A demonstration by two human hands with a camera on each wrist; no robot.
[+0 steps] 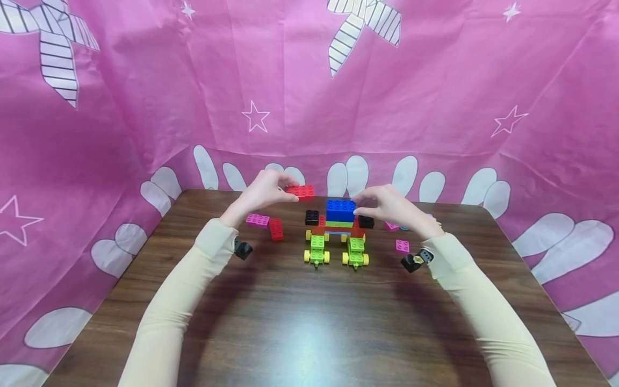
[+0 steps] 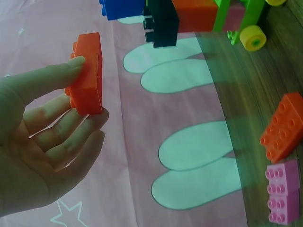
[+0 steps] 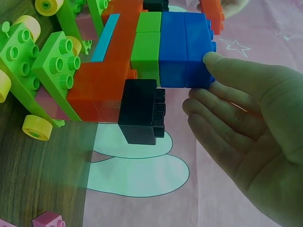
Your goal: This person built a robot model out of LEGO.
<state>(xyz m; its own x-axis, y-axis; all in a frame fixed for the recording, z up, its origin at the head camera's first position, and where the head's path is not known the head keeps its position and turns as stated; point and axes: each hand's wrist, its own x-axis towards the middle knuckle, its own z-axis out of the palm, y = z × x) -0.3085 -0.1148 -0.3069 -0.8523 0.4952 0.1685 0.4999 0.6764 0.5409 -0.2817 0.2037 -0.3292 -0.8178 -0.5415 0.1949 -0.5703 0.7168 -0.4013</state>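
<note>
My left hand [image 1: 266, 191] pinches a red brick [image 2: 88, 78] between thumb and fingers, in the air left of the blue bricks. My right hand [image 1: 387, 205] is at the right end of the stacked blue bricks [image 1: 340, 214], gripping their edge with the thumb [image 3: 213, 59] in front and fingers behind. Below the blue bricks come a green layer [image 3: 145, 56], red bricks [image 3: 85, 94] and a thin blue piece [image 1: 337, 233]. Black bricks [image 3: 138, 111] jut out at both sides. Two green wheeled bases [image 1: 317, 250] with yellow wheels carry the build.
Left of the build lie a loose red brick [image 1: 276, 229] and pink bricks [image 1: 258, 220] on the wooden table [image 1: 271, 312]. Another pink brick [image 1: 402, 246] lies to the right, with more pieces partly behind the right wrist. A pink patterned cloth [image 1: 309, 118] hangs behind the table.
</note>
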